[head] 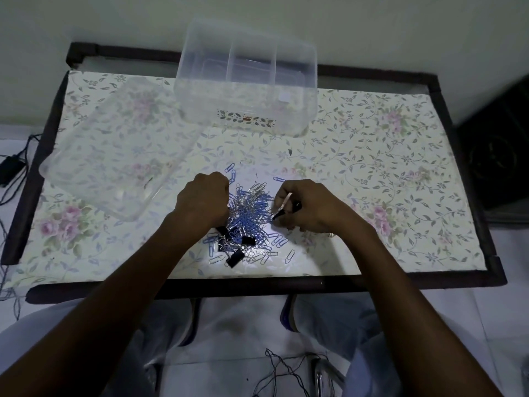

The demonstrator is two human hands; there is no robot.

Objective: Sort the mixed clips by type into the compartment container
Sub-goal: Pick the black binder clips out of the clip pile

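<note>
dim room, floral cloth over the desk (386, 167), and a spot of light right on the pile (249, 222). your right hand (309, 204) has its fingers curled round a black binder clip (286, 211) at the pile's right edge, pinching it. your left hand (201, 202) is fisted at the pile's left edge; whether its grip has anything in it, you cannot tell. to do this step well, lift the black clip straight up and shake it lightly, since the blue and silver paper clips are tangled and will likely trail along. more black clips (234, 257) lie at the near side of the pile, so take those next and keep to one type per trip. the container (246, 81) stands at the far edge, well apart from the pile, with bare cloth between for an open carry. the lid (114, 156) lies to the far left, out of your path. loose clips lie near the front edge; mind you don't sweep them off.
</note>
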